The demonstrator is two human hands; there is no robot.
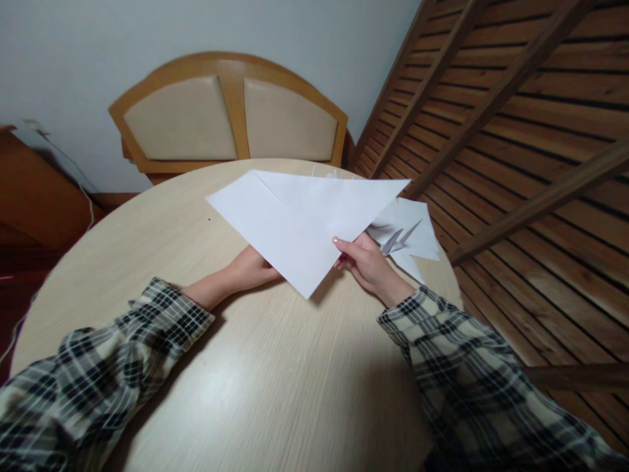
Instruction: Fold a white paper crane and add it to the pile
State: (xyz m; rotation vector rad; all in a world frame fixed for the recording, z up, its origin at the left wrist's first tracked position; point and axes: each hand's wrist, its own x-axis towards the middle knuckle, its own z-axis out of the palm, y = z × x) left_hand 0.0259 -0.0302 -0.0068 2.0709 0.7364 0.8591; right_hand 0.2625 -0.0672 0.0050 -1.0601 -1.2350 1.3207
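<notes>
A white sheet of paper with a diagonal crease near its upper left is held up over the table, one corner pointing toward me. My right hand pinches its lower right edge, thumb on top and fingers beneath. Under the lower left edge lies my left hand; the paper hides its fingers, so their grip does not show. To the right of the sheet, folded white paper pieces with pointed tips rest on the table, partly covered by the sheet and my right hand.
The round pale wooden table fills the space before me. Beyond its far edge stands a wooden headboard with two beige panels. A slatted wooden wall slopes along the right. At the left are a brown cabinet and a white cable.
</notes>
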